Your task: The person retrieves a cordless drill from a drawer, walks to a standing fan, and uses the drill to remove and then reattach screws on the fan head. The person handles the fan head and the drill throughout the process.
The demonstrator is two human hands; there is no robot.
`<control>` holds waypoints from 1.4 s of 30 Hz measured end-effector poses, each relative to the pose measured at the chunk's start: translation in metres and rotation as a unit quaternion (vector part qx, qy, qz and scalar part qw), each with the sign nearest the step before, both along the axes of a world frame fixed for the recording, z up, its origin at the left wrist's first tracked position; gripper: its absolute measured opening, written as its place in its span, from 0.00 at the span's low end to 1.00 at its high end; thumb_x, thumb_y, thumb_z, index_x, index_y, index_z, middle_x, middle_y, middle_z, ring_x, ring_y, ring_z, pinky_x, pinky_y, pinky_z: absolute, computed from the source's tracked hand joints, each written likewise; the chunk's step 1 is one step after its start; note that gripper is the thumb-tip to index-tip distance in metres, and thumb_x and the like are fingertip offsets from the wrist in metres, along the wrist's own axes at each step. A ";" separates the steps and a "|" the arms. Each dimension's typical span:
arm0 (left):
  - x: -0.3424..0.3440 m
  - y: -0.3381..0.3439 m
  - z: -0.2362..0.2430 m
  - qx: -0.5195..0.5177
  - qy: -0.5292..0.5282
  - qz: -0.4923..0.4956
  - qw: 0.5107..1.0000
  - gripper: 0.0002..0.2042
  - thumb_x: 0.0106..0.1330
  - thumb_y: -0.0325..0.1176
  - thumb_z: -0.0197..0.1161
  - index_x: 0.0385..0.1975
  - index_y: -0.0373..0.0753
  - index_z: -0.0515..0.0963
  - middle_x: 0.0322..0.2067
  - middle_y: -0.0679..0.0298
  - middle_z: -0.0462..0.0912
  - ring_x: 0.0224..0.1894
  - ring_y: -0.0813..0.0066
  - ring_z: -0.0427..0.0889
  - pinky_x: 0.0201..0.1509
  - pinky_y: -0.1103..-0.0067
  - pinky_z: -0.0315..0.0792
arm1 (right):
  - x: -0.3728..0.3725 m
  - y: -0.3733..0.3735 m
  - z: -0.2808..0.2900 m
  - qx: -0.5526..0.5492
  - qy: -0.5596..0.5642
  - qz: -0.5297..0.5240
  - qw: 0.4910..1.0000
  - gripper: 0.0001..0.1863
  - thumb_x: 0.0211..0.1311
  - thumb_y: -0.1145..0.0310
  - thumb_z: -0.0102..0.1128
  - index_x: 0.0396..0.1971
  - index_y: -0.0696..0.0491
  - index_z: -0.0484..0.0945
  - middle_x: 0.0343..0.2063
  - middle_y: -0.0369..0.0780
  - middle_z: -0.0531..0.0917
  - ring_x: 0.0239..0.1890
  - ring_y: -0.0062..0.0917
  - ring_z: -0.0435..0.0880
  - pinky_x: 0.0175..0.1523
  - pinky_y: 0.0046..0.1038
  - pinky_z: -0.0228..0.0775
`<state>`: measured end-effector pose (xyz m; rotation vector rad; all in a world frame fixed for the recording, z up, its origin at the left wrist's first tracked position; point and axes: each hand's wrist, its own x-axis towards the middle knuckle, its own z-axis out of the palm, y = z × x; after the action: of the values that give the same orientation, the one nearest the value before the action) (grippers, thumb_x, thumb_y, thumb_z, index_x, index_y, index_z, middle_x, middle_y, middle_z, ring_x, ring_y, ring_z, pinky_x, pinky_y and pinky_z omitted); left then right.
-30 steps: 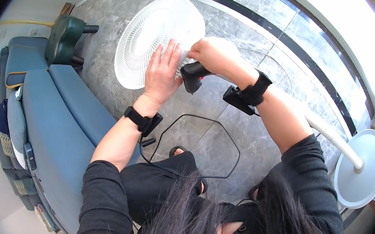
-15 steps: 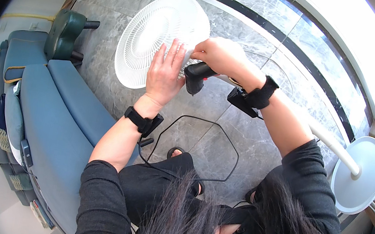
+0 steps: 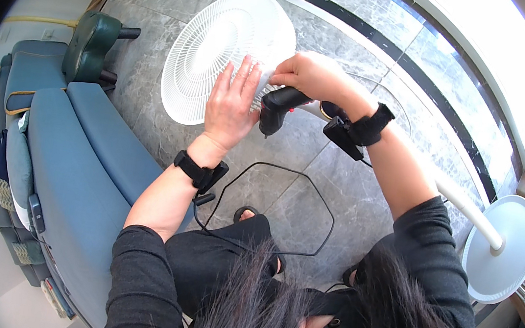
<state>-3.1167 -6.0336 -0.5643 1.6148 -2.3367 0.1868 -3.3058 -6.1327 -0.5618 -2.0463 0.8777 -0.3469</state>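
Observation:
My left hand [image 3: 230, 105] lies with its fingers stretched over the white round fan grille [image 3: 200, 56], near its lower right edge. My right hand [image 3: 317, 78] is closed over a black electric screwdriver [image 3: 272, 115] with a red part; its bent fingertips are at the grille's right rim, and what they pinch is hidden. The tool's narrow tip points down, toward me. Behind the tool and my right forearm runs a white fan pole [image 3: 471, 215] to a round base [image 3: 494, 264]. Part of the fan's upper end is hidden by my right hand.
A blue padded sofa [image 3: 85, 154] fills the left, with a dark green stool [image 3: 89, 42] behind it. A black cable [image 3: 301, 174] loops on the marble floor [image 3: 290, 207] before my feet. A bright window frame runs along the upper right.
Both hands, the black tool and the fan grille have shifted slightly to the right in the picture. The fan base appears a little lower.

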 end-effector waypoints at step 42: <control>0.000 -0.003 0.004 0.018 -0.040 0.017 0.999 0.43 0.41 0.30 0.69 0.64 0.43 0.62 0.64 0.61 0.65 0.61 0.54 0.69 0.65 0.70 0.66 | -0.016 0.060 -0.012 0.097 0.026 0.048 0.994 0.11 0.49 0.63 0.56 0.20 0.54 0.83 0.16 0.44 0.80 0.22 0.37 0.82 0.34 0.34 0.76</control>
<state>-3.1170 -6.0362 -0.5604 1.6944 -2.3869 0.2214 -3.3222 -6.0732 -0.5742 -1.9168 0.8070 -0.1507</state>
